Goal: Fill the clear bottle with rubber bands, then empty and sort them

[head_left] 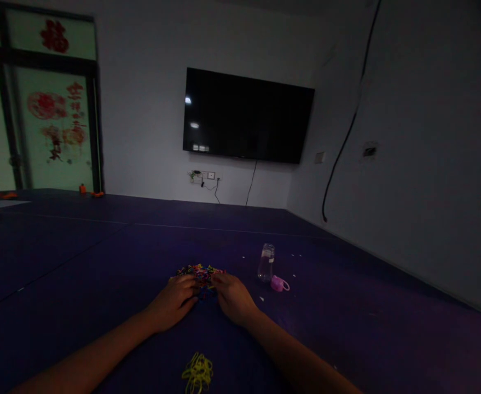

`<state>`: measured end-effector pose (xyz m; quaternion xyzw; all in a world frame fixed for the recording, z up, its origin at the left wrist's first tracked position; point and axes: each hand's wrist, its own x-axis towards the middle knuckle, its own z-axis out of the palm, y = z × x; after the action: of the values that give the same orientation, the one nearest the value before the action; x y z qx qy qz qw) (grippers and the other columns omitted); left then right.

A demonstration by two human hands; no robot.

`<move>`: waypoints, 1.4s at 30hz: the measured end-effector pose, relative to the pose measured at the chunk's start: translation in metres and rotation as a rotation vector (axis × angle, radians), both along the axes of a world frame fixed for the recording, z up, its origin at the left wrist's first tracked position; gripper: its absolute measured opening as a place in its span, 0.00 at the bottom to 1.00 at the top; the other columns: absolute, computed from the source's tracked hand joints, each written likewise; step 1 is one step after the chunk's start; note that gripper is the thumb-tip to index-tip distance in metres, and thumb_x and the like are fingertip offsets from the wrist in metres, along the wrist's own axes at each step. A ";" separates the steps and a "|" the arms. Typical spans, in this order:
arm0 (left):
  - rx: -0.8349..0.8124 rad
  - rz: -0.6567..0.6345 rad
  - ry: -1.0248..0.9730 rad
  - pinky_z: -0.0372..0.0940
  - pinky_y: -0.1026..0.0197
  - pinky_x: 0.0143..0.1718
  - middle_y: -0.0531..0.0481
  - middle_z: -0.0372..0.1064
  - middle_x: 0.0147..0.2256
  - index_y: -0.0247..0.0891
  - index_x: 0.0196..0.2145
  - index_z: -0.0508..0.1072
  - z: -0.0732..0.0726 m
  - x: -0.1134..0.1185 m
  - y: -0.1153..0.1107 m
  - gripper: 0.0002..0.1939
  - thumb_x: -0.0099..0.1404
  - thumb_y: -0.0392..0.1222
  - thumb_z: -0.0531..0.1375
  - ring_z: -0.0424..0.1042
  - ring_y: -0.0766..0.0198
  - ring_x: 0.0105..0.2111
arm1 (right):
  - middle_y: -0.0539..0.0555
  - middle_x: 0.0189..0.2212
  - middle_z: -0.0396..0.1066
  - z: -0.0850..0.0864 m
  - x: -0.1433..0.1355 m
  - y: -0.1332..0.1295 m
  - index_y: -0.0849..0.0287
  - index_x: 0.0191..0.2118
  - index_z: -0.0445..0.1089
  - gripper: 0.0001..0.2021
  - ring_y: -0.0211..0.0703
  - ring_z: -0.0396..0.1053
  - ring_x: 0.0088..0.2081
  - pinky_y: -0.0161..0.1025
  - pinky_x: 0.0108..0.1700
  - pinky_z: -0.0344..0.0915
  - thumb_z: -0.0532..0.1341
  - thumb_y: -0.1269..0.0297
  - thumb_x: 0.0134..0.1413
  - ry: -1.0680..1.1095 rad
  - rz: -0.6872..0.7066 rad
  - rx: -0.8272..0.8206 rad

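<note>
A pile of small multicoloured bands [204, 275] lies on the dark purple table, between my two hands. On the pile's left side rests my left hand [175, 300], its fingers spread over the bands. My right hand [234, 298] touches the pile's right side; its fingertips are partly hidden and too dark to make out. Nearer to me is a loose heap of yellow bands [198, 373]. To the right of my right hand stands a clear bottle [266, 264] without a lid, and a pink lid with a loop [278, 283] lies beside its base.
The purple table [100, 257] reaches to the far wall, with white scraps near the bottle. A black television [246, 117] hangs on that wall. Small orange objects [82, 189] sit at the far left. A dark cable [341, 150] hangs at the right.
</note>
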<state>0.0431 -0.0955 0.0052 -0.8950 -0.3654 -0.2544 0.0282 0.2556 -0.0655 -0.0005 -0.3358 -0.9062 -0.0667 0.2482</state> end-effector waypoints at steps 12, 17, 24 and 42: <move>0.008 0.034 -0.036 0.61 0.52 0.49 0.46 0.69 0.43 0.40 0.42 0.71 -0.004 0.000 0.002 0.13 0.62 0.34 0.53 0.65 0.56 0.48 | 0.59 0.46 0.69 0.001 0.000 -0.001 0.62 0.44 0.70 0.18 0.44 0.65 0.48 0.39 0.49 0.63 0.52 0.78 0.49 0.017 0.024 0.001; 0.069 0.040 -0.104 0.61 0.52 0.50 0.46 0.69 0.45 0.40 0.43 0.71 -0.005 -0.001 0.003 0.13 0.62 0.33 0.52 0.65 0.57 0.48 | 0.59 0.47 0.69 -0.001 0.000 0.001 0.62 0.45 0.69 0.18 0.44 0.65 0.48 0.39 0.50 0.62 0.52 0.78 0.49 0.011 0.011 0.005; 0.094 0.061 -0.144 0.62 0.51 0.48 0.46 0.70 0.43 0.39 0.42 0.73 -0.003 -0.001 0.005 0.13 0.64 0.34 0.51 0.67 0.57 0.45 | 0.58 0.45 0.70 0.000 0.000 -0.001 0.62 0.43 0.70 0.17 0.44 0.65 0.47 0.39 0.49 0.61 0.52 0.78 0.48 0.010 0.000 -0.023; 0.061 0.033 -0.082 0.63 0.52 0.45 0.48 0.71 0.38 0.40 0.38 0.73 -0.004 -0.001 0.004 0.11 0.61 0.32 0.54 0.68 0.58 0.42 | 0.55 0.39 0.72 0.003 -0.001 -0.001 0.59 0.36 0.72 0.16 0.43 0.67 0.44 0.38 0.47 0.59 0.52 0.78 0.44 -0.010 0.050 -0.069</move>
<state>0.0420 -0.0917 0.0013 -0.8764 -0.3730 -0.3013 0.0447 0.2545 -0.0666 0.0025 -0.3212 -0.9172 -0.0312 0.2335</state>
